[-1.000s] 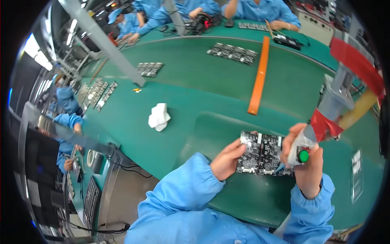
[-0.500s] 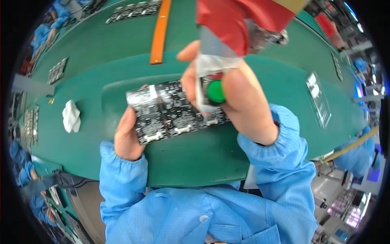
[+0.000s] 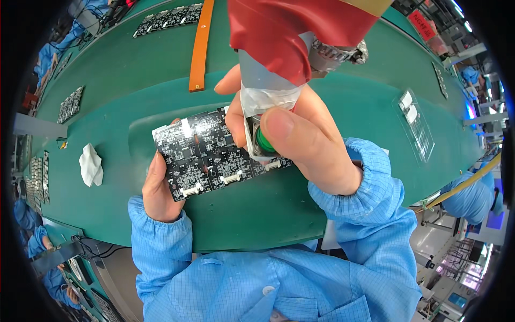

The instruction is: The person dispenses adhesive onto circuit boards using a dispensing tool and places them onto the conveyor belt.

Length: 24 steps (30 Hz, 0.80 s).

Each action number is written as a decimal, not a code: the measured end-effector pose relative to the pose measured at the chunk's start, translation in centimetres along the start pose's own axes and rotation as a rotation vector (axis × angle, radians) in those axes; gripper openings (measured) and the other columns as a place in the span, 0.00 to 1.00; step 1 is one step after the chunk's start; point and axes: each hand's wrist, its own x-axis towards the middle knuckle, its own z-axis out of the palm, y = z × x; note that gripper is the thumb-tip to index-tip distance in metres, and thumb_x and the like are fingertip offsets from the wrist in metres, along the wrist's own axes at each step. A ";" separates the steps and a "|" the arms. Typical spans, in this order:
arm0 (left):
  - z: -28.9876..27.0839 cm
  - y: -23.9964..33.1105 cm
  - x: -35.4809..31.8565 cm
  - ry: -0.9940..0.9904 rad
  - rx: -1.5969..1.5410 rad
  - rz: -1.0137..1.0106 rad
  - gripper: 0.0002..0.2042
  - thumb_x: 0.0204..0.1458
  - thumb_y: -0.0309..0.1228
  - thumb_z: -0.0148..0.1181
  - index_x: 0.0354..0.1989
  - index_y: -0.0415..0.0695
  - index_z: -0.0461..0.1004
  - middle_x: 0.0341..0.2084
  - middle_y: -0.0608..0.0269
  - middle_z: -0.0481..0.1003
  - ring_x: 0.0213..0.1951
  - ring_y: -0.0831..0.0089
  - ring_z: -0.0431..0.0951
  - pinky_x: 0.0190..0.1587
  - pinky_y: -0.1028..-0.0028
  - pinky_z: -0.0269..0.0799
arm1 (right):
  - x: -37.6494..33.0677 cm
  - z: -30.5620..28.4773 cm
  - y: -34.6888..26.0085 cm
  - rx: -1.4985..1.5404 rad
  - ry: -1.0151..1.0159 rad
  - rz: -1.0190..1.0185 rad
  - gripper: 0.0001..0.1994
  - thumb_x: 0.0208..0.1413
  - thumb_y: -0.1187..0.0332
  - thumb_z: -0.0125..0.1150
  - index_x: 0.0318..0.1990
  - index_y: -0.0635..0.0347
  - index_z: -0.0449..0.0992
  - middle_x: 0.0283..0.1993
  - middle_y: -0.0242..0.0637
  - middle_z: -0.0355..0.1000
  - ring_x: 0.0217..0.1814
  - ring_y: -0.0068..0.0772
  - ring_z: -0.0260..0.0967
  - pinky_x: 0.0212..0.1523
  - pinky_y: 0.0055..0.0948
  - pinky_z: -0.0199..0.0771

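Observation:
My left hand (image 3: pixel 159 190) grips the left edge of a black circuit board panel (image 3: pixel 185 161), thumb on the near face and fingertips showing at the top edge. The panel has rows of small parts and white connectors along its lower side, and is held tilted above the green mat. Closed round a tape-wrapped hand tool (image 3: pixel 271 96) is my right hand (image 3: pixel 316 145). That tool has red and whitish wrapping, a metal hose clamp on its side and a green button (image 3: pixel 263 142), with my thumb on it. The tool and hand hide the panel's right part.
An orange strip (image 3: pixel 200 51) lies across the bench beyond the panel. White crumpled cloth (image 3: pixel 91 165) rests at left, a clear plastic tray (image 3: pixel 416 126) at right. More circuit boards (image 3: pixel 167 20) lie at the far side and left. Co-workers in blue sit around.
The tool and my right hand have shifted left over the panel, and my thumb covers more of the green button. The panel appears slightly further left; the whole view has shifted a little.

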 end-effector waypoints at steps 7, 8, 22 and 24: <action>-0.2 0.3 0.1 -0.001 -0.011 0.001 0.28 0.55 0.40 0.39 0.60 0.37 0.42 0.52 0.49 0.60 0.52 0.61 0.64 0.51 0.64 0.64 | 0.3 0.3 0.0 -0.002 0.020 -0.030 0.23 0.53 0.64 0.52 0.53 0.66 0.56 0.43 0.33 0.62 0.41 0.18 0.58 0.40 0.21 0.61; -0.2 0.3 0.1 0.013 -0.014 0.001 0.28 0.55 0.40 0.39 0.60 0.37 0.42 0.52 0.49 0.60 0.52 0.61 0.64 0.51 0.64 0.64 | 0.3 0.3 0.0 0.002 0.020 -0.020 0.23 0.53 0.64 0.52 0.53 0.66 0.56 0.43 0.33 0.62 0.41 0.18 0.58 0.41 0.21 0.61; -0.4 0.2 -0.1 0.007 0.053 -0.013 0.28 0.55 0.40 0.40 0.59 0.37 0.42 0.52 0.49 0.58 0.52 0.60 0.64 0.49 0.64 0.66 | 0.5 0.2 0.3 0.069 -0.004 -0.055 0.27 0.54 0.58 0.49 0.55 0.66 0.53 0.48 0.36 0.60 0.48 0.22 0.56 0.47 0.23 0.58; -0.3 0.4 -0.2 0.024 0.064 -0.002 0.28 0.55 0.40 0.40 0.59 0.37 0.42 0.53 0.49 0.58 0.52 0.60 0.64 0.49 0.64 0.66 | 0.6 0.1 0.2 0.058 -0.003 -0.064 0.27 0.54 0.57 0.49 0.55 0.66 0.53 0.48 0.37 0.60 0.48 0.22 0.56 0.47 0.23 0.58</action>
